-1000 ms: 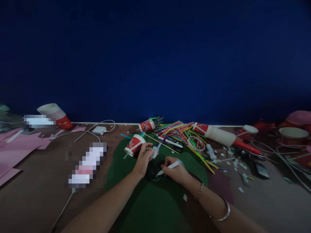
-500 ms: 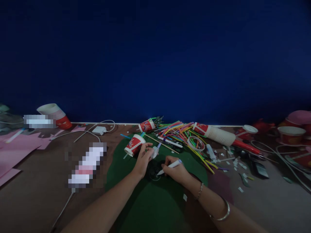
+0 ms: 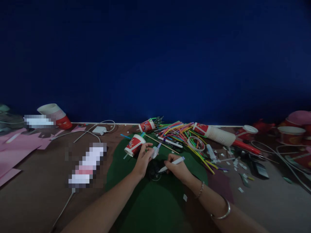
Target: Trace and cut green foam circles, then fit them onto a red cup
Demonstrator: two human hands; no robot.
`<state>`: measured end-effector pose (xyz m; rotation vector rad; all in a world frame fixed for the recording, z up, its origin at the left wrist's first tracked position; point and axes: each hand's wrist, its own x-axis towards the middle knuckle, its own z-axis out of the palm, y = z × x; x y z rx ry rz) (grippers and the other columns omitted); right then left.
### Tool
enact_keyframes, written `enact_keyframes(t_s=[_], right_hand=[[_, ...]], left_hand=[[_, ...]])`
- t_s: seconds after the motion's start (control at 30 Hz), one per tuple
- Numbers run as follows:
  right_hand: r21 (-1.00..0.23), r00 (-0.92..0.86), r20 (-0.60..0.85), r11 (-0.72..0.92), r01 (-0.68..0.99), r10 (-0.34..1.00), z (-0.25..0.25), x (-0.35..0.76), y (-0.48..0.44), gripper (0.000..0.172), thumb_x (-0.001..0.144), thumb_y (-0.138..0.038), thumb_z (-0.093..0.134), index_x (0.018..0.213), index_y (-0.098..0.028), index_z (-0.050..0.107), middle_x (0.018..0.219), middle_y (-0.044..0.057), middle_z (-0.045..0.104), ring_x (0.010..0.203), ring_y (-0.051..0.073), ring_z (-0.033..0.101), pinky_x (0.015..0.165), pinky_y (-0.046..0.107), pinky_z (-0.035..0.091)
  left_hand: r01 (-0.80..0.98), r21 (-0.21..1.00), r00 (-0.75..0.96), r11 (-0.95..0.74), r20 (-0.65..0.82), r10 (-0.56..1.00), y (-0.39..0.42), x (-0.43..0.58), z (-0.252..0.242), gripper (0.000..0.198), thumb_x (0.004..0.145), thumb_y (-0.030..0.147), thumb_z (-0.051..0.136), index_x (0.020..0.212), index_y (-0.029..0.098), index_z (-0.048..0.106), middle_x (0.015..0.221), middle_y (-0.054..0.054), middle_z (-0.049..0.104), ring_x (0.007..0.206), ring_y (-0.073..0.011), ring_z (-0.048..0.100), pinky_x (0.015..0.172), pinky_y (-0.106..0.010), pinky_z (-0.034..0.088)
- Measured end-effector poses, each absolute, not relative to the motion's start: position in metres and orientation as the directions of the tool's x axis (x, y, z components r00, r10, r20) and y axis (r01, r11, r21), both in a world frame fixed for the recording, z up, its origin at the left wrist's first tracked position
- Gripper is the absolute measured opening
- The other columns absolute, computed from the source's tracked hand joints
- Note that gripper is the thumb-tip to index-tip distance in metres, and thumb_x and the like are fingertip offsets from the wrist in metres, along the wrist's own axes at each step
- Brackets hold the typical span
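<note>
Right hand [image 3: 177,168] grips white marker [image 3: 173,164], left hand [image 3: 143,158] pinches small pale object [image 3: 155,152]; dark round piece [image 3: 153,168] shifting could cause stray marks.

I count one left hand [image 3: 143,159], one right hand [image 3: 177,167], two bracelets [image 3: 229,209], one held pen [image 3: 172,164], one roll of tape [image 3: 197,150], one pair of scissors [image 3: 158,121], one charger [image 3: 98,130], two stacks of cups [image 3: 221,136] and many straws [image 3: 178,127] (too tangled to count).

No word or number can be read; on the red cups [image 3: 136,145] some print is seen, but too small.
</note>
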<state>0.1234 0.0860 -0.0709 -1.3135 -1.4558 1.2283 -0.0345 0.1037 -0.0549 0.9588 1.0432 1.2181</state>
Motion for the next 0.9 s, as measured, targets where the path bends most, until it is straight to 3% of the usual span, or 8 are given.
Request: enact_keyframes(t_s=[0.4,0.9], right_hand=[[-0.904,-0.171,0.01,0.082,0.419,0.985,-0.0726,0.1218,0.0825,0.017,0.068,-0.021,0.053,0.055,-0.02,0.042,0.042,-0.005,0.053,0.041,0.01,0.046,0.04,0.018,0.031],[-0.912,-0.106,0.04,0.079,0.402,0.994,-0.0753,0.1207,0.0848,0.017,0.064,-0.021,0.052,0.052,-0.021,0.039,0.041,-0.006,0.048,0.041,0.01,0.044,0.04,0.019,0.029]], left_hand=[[-0.24,0.965,0.032,0.104,-0.099,0.995,0.1039,-0.0348,-0.0569,0.028,0.071,0.035,0.058,0.096,0.025,0.053,0.079,0.003,0.054,0.076,-0.0143,0.059,0.068,-0.025,0.044],[-0.241,0.966,0.044,0.096,-0.088,0.995,0.1052,-0.0357,-0.0611,0.027,0.073,0.034,0.056,0.098,0.026,0.052,0.082,0.002,0.052,0.079,-0.0146,0.058,0.069,-0.025,0.044]])
